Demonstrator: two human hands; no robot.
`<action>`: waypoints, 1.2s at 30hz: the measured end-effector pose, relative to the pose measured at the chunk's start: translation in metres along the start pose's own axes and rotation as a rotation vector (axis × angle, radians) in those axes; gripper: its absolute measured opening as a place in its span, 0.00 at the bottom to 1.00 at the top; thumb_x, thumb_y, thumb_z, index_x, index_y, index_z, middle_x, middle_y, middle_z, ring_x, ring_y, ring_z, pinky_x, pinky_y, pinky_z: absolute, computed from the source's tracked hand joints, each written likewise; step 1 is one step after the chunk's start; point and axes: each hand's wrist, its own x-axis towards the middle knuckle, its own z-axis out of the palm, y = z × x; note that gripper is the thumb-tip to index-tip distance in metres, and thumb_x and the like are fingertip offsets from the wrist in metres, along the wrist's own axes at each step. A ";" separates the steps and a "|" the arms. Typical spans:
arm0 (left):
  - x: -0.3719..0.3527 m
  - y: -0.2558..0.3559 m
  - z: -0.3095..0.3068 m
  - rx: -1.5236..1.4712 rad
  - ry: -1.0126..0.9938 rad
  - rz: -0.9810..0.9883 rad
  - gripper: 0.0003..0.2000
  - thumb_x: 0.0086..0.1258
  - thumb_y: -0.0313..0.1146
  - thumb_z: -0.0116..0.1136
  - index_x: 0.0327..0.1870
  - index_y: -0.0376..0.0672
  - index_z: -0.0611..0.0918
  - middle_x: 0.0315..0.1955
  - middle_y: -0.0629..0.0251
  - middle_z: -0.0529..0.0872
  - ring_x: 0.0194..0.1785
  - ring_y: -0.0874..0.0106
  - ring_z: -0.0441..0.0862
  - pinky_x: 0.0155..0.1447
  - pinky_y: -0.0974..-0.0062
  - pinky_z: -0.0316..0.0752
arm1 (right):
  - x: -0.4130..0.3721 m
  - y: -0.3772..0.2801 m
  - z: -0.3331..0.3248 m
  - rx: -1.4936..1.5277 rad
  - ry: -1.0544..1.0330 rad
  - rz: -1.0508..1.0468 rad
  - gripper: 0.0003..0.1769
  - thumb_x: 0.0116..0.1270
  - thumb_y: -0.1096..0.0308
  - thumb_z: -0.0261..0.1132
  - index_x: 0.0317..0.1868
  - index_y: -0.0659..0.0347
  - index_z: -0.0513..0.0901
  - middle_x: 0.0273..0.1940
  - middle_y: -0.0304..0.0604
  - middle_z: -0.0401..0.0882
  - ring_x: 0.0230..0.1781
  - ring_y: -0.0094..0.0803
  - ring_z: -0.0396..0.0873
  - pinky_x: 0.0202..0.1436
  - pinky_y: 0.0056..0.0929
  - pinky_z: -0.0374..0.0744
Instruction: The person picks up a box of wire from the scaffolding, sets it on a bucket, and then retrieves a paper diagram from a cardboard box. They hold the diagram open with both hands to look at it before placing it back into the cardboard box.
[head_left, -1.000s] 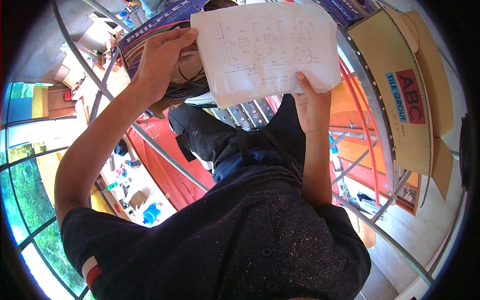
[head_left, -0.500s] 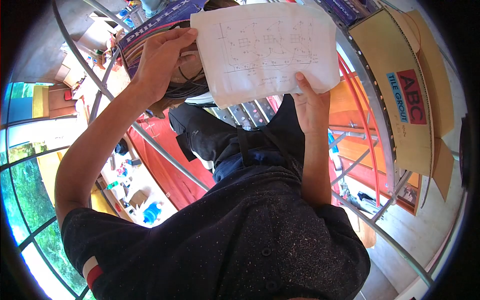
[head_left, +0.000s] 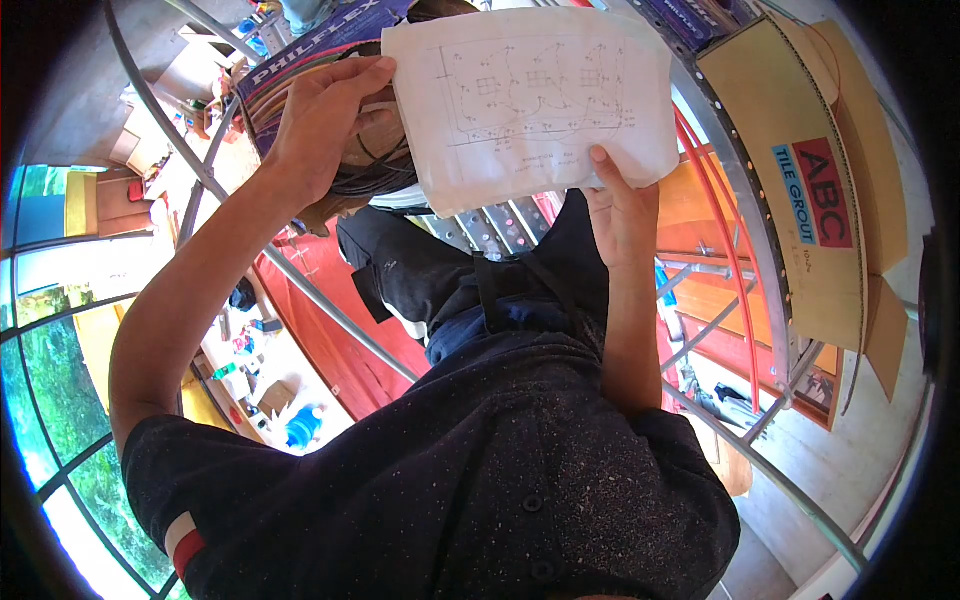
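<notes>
A white sheet of paper (head_left: 530,165) with a hand-drawn diagram is held up in front of me, slightly creased. My right hand (head_left: 622,215) grips its lower right edge, thumb on the front and the fingers hidden behind. At the upper left edge, my left hand (head_left: 325,125) pinches the sheet with its fingertips; the other fingers curl beside the edge. Behind the left hand, a coil of dark wire (head_left: 375,175) shows, partly hidden by hand and paper.
A purple PHILFLEX box (head_left: 310,45) lies beyond my left hand. To the right stands an open cardboard box (head_left: 800,190) marked ABC Tile Grout. Metal scaffold tubes (head_left: 335,315) cross on both sides, with red tubing (head_left: 735,260) at right. Below left, a cluttered table (head_left: 290,385) holds tools.
</notes>
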 end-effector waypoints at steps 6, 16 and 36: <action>-0.002 0.003 0.003 -0.006 -0.011 0.011 0.13 0.68 0.40 0.54 0.47 0.42 0.79 0.42 0.72 0.81 0.47 0.80 0.76 0.51 0.79 0.69 | 0.001 0.001 -0.004 -0.031 -0.023 0.017 0.29 0.59 0.81 0.62 0.61 0.59 0.64 0.56 0.43 0.69 0.58 0.34 0.68 0.56 0.38 0.74; -0.003 0.005 0.003 -0.009 -0.006 -0.016 0.13 0.68 0.40 0.54 0.48 0.42 0.79 0.43 0.71 0.81 0.47 0.80 0.75 0.50 0.80 0.68 | 0.001 -0.001 -0.003 -0.028 -0.043 0.019 0.30 0.59 0.81 0.62 0.62 0.58 0.62 0.56 0.43 0.68 0.58 0.35 0.68 0.56 0.38 0.74; -0.004 0.007 0.005 0.006 0.006 -0.005 0.13 0.68 0.40 0.54 0.47 0.42 0.79 0.42 0.71 0.81 0.47 0.79 0.75 0.51 0.79 0.68 | 0.002 -0.005 0.000 -0.020 -0.006 -0.001 0.25 0.58 0.79 0.64 0.56 0.66 0.67 0.53 0.47 0.72 0.55 0.35 0.71 0.58 0.37 0.73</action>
